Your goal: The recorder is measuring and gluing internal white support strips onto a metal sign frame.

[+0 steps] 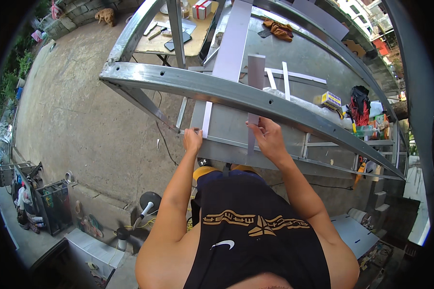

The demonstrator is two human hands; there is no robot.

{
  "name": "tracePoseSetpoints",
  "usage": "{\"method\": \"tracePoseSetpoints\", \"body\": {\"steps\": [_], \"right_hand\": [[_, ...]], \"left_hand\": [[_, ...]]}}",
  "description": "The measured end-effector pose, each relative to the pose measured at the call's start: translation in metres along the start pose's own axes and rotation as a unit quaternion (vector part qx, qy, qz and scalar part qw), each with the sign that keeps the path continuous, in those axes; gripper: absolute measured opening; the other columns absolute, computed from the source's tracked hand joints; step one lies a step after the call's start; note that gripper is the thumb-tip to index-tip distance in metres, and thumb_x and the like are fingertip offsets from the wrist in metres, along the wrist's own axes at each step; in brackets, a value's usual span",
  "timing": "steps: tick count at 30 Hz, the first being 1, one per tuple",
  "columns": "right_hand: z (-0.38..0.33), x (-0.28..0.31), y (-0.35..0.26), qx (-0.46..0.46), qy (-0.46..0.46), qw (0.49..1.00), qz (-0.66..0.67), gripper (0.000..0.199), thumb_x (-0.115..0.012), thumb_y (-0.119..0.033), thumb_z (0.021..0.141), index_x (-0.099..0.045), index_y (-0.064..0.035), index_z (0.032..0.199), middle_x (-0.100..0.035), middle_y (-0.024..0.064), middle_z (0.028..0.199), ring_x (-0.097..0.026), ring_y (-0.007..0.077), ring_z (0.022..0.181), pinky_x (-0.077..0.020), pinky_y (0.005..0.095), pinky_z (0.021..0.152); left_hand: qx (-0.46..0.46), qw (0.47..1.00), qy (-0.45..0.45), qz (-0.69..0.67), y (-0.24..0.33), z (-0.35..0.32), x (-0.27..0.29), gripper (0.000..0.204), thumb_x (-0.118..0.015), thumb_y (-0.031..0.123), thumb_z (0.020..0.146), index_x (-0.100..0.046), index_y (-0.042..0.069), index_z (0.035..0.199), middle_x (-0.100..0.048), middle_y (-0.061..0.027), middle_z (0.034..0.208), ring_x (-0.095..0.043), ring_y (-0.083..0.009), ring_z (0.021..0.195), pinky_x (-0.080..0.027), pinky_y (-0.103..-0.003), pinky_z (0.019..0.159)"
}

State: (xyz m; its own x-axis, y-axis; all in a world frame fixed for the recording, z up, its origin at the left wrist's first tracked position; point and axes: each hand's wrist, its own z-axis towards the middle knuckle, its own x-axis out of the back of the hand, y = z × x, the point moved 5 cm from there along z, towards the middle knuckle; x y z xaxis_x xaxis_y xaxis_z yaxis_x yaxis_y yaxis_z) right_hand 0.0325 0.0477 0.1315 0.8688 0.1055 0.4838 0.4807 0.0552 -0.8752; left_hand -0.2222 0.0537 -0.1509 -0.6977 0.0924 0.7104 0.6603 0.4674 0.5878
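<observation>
My left hand point(193, 140) is closed, its fingertips at the lower end of a narrow white strip point(207, 118), by the near edge of a grey metal sheet point(222, 125). Just what these fingers grip is partly hidden. To the right, my right hand point(270, 139) pinches a long flat grey strip point(256, 71) along its side. That strip stands out from me, passing behind a thick metal frame bar point(217, 91) that covers its middle. A wider pale panel point(233, 43) lies beyond the bar.
Thin white strips point(285, 81), brown gloves point(278, 30) and a yellow-and-white box point(331, 100) lie inside the frame. At far left stands a table point(190, 48) with a phone point(177, 42) and tools. A dark cable point(163, 137) runs across the concrete floor. A dog point(105, 17) is farther off.
</observation>
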Motion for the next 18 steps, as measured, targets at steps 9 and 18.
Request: {"method": "tracePoseSetpoints", "body": {"steps": [9, 18], "right_hand": [[0.039, -0.020, -0.004, 0.061, 0.027, 0.997, 0.039, 0.027, -0.062, -0.022, 0.099, -0.065, 0.0004, 0.114, -0.067, 0.0079, 0.089, -0.060, 0.0133, 0.075, -0.0509, 0.0315, 0.068], [0.049, -0.010, 0.014, 0.032, 0.053, 0.998, -0.007, 0.019, -0.062, -0.008, 0.098, -0.065, 0.0018, 0.114, -0.072, 0.0090, 0.106, -0.067, 0.0149, 0.097, -0.0530, 0.0290, 0.087]], "left_hand": [[-0.131, 0.989, 0.065, -0.029, 0.022, -0.012, 0.016, 0.040, -0.076, 0.022, 0.081, -0.064, 0.010, 0.116, -0.059, -0.0156, 0.111, -0.057, -0.0346, 0.108, -0.046, -0.044, 0.094], [-0.164, 0.982, 0.074, -0.054, 0.038, -0.022, 0.022, 0.041, -0.077, 0.019, 0.079, -0.063, 0.012, 0.117, -0.055, -0.0159, 0.115, -0.052, -0.0355, 0.112, -0.042, -0.046, 0.097]]}}
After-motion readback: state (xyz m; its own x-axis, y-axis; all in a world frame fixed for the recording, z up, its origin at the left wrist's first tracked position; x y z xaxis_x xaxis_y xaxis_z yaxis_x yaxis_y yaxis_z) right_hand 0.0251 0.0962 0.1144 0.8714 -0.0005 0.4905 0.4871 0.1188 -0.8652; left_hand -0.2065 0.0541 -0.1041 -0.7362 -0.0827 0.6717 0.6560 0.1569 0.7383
